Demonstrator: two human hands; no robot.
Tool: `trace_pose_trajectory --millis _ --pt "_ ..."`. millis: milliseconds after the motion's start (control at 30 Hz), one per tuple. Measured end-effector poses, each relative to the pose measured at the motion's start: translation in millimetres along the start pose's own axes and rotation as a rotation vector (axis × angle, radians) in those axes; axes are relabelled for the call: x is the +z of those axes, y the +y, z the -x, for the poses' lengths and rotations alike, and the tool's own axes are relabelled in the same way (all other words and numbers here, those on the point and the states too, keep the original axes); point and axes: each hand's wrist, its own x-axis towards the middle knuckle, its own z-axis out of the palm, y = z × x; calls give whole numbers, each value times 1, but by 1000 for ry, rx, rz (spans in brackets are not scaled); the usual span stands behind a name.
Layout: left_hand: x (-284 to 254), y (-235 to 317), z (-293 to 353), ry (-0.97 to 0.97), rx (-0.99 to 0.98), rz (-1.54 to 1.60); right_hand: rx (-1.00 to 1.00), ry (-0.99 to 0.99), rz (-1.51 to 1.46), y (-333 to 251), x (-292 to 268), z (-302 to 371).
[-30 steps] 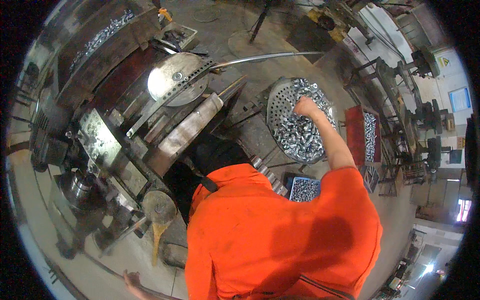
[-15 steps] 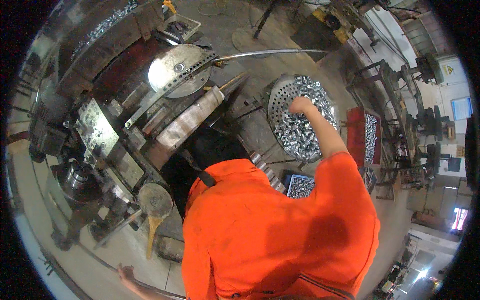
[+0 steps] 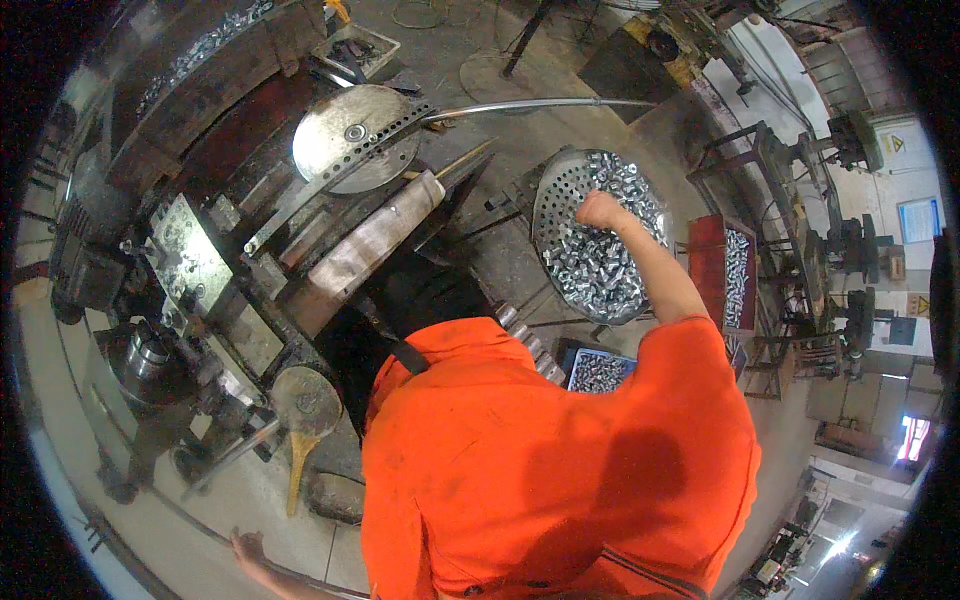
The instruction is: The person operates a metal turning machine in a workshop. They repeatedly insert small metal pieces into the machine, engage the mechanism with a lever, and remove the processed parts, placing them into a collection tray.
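Note:
My right hand (image 3: 600, 211) is over a round perforated metal tray (image 3: 556, 190), its fingers curled into a closed grip. Whatever is in that grip is hidden beneath the hand. A heap of small shiny metal sleeves (image 3: 600, 270) covers most of the tray around it. At the lower left, well away from the tray, my left hand (image 3: 247, 549) hangs low with its fingers apart and nothing visible in it. A thin dark line on the floor passes close by it.
To the left stands a machine with a round metal disc (image 3: 350, 140) and a perforated bar. A yellow-handled round tool (image 3: 304, 400) is near its front. Right of the tray are a red bin (image 3: 707, 270) of metal parts and a blue crate (image 3: 601, 372) of small parts.
My right hand has shifted slightly left and up, staying closed over the tray. The left hand has moved a little to the left. The whole view has tilted slightly.

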Motion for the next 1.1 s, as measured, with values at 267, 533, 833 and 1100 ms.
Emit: trace_pose_trajectory --millis 267,533,833,1100 --pt "46 48 42 52 -41 130 285 160 -1068 -14 -13 4" --pt "25 23 33 76 2 115 189 146 -1214 -20 -27 23" --pt "11 1 15 52 19 245 -278 226 181 -31 -15 16" --pt "36 34 39 63 -49 444 596 57 -807 -73 -7 -2"
